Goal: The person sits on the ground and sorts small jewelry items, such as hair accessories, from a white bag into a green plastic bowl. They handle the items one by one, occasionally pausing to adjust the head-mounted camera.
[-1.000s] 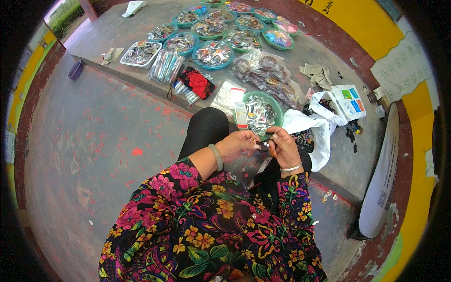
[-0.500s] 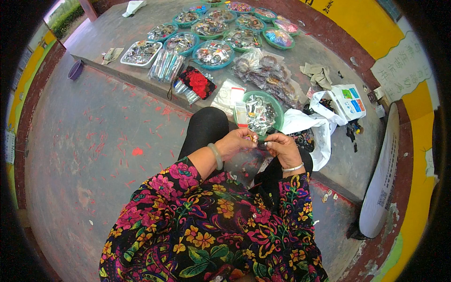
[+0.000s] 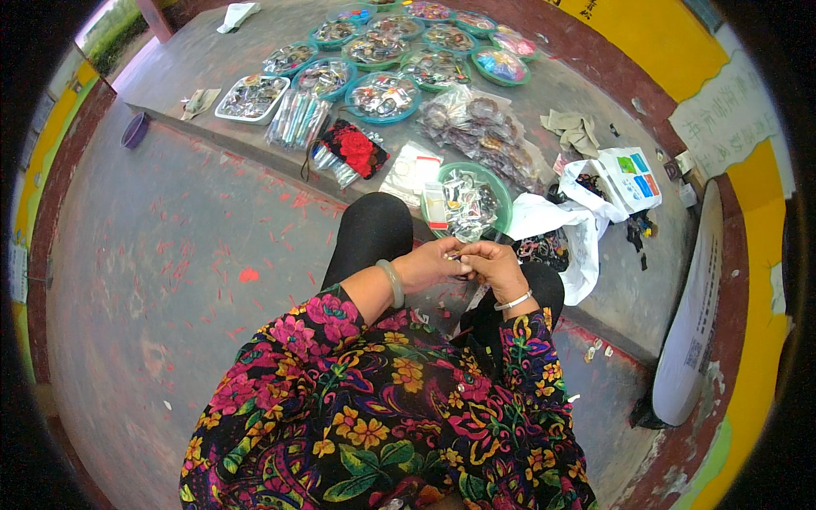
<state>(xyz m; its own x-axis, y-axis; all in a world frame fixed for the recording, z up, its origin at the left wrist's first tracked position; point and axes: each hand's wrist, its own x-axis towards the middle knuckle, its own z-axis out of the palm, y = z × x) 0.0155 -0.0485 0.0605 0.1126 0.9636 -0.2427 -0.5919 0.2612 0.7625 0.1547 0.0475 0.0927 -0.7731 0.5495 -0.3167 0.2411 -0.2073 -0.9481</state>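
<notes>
Both my hands meet above my lap, just below a green round basket (image 3: 505, 204). My left hand (image 3: 427, 264), with a pale bangle at its wrist, is closed in a pinch round something small that the fingers mostly hide. Against its fingertips press those of my right hand (image 3: 498, 265), which wears a silver bracelet and is pinched too. What lies between the fingers is too small to name. Many small clear packets (image 3: 469, 204) fill the basket, and a white card with a red end (image 3: 434, 206) leans at its left side.
Several baskets of packaged small goods (image 3: 382, 96) cover the raised ledge beyond. Nearer lie a black pouch with a red flower (image 3: 355, 149), bundled pens (image 3: 297, 118) and bagged brown items (image 3: 484, 127). A white plastic bag (image 3: 582, 255) sits at my right knee. A purple basin (image 3: 134, 130) stands far left.
My right hand has moved left and in toward my left hand, so the fingertips now touch. The left hand has barely shifted. The baskets stay where they were.
</notes>
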